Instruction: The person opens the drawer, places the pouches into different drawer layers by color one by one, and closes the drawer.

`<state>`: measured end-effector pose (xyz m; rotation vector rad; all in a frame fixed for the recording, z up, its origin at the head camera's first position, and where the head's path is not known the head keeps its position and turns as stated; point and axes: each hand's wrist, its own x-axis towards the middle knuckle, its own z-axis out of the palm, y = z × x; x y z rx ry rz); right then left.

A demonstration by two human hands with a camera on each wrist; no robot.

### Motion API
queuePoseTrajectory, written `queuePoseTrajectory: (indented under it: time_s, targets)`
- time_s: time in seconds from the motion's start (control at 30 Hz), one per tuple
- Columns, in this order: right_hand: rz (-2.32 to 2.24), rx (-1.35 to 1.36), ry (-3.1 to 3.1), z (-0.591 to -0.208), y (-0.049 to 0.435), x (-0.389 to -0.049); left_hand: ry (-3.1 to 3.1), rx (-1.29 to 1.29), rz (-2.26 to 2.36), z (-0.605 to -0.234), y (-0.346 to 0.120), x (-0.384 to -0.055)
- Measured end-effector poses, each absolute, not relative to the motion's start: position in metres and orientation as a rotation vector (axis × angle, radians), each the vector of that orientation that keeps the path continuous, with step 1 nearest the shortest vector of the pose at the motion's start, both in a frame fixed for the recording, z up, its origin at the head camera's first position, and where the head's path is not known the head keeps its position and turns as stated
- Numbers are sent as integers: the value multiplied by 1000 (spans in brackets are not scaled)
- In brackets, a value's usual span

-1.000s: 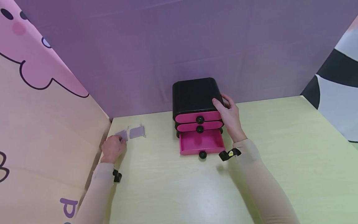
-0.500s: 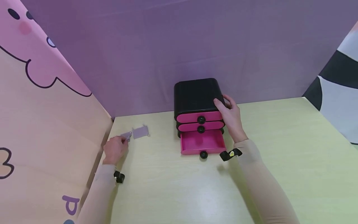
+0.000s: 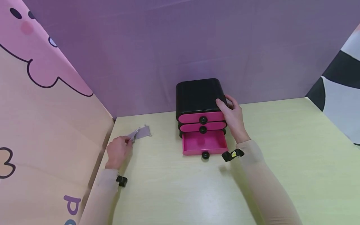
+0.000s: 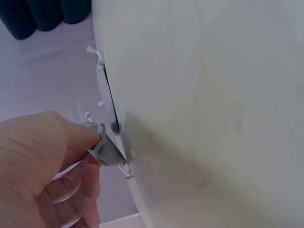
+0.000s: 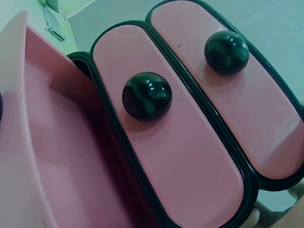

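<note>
My left hand [image 3: 116,153] pinches a small grey drawstring pouch [image 4: 108,153] between thumb and fingers, one end of it lifted in the left wrist view. A second, similar pouch [image 3: 144,131] lies flat on the table just beyond, partly overlapped by the held one in the head view. My right hand [image 3: 234,121] holds the right side of a black mini drawer cabinet [image 3: 199,95], thumb on its top edge and fingers around the side. Its bottom pink drawer [image 3: 204,152] is pulled out; the middle drawer [image 5: 185,156] and top drawer [image 5: 266,118] are closed, each with a round black knob.
The cabinet stands on a pale wooden table [image 3: 168,187], near a purple backdrop [image 3: 135,62] at the table's rear edge. A printed cartoon panel [image 3: 50,125] borders the left side, close to the left arm. Another printed panel [image 3: 343,103] stands at the far right.
My left hand has moved slightly right and lifted the pouch's edge, so it now tilts over the second pouch. The right hand stays on the cabinet; the head view has shifted a little.
</note>
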<state>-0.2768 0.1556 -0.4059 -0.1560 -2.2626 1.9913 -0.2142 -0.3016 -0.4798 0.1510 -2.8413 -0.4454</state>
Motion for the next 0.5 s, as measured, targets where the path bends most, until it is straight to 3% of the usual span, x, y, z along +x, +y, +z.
queuePoseTrajectory:
  time_s: [0.5]
  targets:
    - [1982,-152,-2261,-406,155,-277,-2763,-16,-468,-475,-275,-198]
